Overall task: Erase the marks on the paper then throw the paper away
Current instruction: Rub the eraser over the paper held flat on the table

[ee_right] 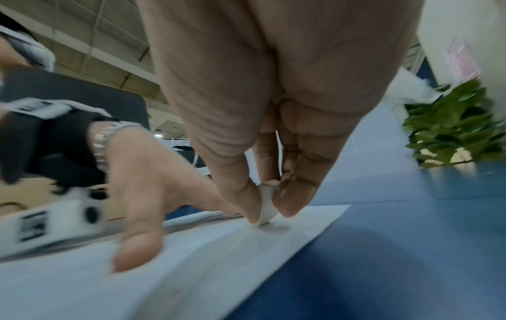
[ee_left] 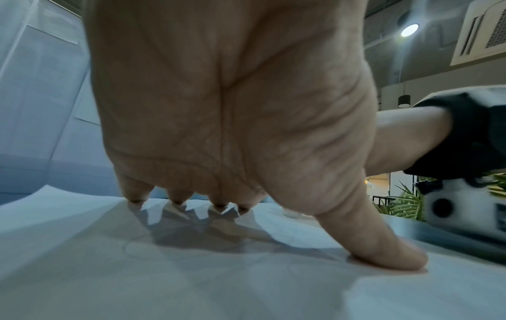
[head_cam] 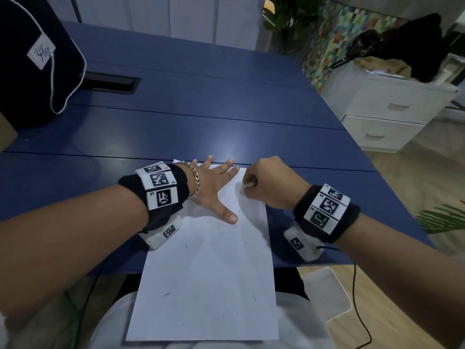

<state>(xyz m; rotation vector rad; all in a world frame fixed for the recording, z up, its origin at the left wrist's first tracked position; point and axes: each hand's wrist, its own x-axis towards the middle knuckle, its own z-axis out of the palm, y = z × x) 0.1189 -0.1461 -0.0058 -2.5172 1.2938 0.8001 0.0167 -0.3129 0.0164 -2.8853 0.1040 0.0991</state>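
At the bottom centre of the head view, the near end of the paper (head_cam: 206, 285) is seen hanging past the edge of the blue table (head_cam: 176, 127), over the person's lap; a few short dark marks (head_cam: 167, 294) remain on this lower part. A sheet like this is judged light, thin and limp, easily creased or slid by a rubbing stroke, so it is best pinned flat close to the spot being rubbed, and later taken by an edge or crumpled for disposal.

Farther up, at mid-frame, the left hand (head_cam: 211, 187) is laid on the upper left of the sheet with fingers straight and spread, the thumb (ee_left: 383, 244) and fingertips pressed down, nothing being held. Just to its right, the right hand (head_cam: 271, 185) is curled, and a small white eraser (ee_right: 267, 204) is pinched between thumb and fingers, its tip touching the paper near the upper right corner. The eraser is judged small and slightly soft, held low for control.

Beyond, in the upper left of the frame, a dark bag (head_cam: 32, 59) stands on the table; in the upper right, white drawers (head_cam: 387, 114) and a plant (head_cam: 286, 21) are seen. No bin is identified with certainty.
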